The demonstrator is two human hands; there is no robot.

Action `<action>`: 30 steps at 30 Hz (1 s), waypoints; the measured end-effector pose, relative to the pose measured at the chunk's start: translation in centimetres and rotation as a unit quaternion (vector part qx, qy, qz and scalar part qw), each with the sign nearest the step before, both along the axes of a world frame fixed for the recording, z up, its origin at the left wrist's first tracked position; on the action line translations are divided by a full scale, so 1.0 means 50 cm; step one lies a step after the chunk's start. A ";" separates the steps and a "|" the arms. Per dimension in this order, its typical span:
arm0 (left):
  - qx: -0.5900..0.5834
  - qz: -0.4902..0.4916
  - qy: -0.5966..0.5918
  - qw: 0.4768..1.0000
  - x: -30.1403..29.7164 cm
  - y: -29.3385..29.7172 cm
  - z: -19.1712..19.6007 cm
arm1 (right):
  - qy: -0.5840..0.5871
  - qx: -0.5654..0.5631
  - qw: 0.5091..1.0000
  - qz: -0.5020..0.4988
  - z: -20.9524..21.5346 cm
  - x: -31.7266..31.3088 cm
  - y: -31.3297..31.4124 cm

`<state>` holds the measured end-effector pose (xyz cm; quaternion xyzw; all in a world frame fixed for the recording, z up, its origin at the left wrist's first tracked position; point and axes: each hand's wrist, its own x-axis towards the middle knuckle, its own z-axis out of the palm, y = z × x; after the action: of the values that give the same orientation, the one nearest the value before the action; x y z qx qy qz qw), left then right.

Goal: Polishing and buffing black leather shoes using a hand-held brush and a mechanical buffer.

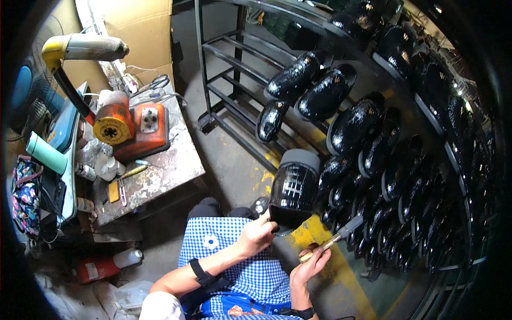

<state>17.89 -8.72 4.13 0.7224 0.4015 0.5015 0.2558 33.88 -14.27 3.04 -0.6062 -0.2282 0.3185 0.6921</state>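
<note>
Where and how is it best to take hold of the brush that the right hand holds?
Probably by the slim handle of the brush, from the near, lower side, where the right hand holds it: the handle slants toward the person, while the grey head points away, to the right.

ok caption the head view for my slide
Left hand grips a glossy black shoe, right hand holds a slender grey-tipped brush, near a black metal rack of similar shoes.

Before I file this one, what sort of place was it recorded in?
Probably a shoe workshop: many glossy black shoes crowd the metal rack, the left hand holds a grey-soled shoe, and the right hand holds what looks like a brush.
</note>
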 end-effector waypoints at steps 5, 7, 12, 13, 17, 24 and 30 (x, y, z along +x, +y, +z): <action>-0.024 -0.007 -0.039 0.999 0.010 0.020 -0.003 | 0.012 -0.008 1.000 0.023 -0.037 0.012 -0.001; -0.070 0.003 -0.050 0.996 0.013 0.035 -0.014 | 0.028 -0.010 0.999 0.025 -0.051 0.016 0.000; -0.287 0.017 -0.061 0.956 0.026 0.133 0.010 | 0.050 -0.030 0.998 0.036 -0.067 0.017 0.011; -0.286 0.006 -0.087 0.954 0.026 0.167 -0.022 | 0.057 -0.032 0.997 0.046 -0.071 0.013 0.015; -0.320 0.037 -0.019 0.947 0.049 0.303 -0.045 | 0.062 -0.053 0.995 0.060 -0.090 0.017 0.021; -0.170 0.157 0.235 0.944 0.106 0.576 -0.077 | 0.064 -0.108 0.990 0.070 -0.112 0.032 0.023; -0.096 -0.083 0.008 0.992 0.305 0.590 -0.121 | 0.055 -0.143 0.987 0.042 -0.127 0.057 0.035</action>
<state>33.14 20.77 -1.94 0.7292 0.3887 0.4318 0.3616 36.72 -12.54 -3.32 -0.6704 -0.1668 0.4093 0.5960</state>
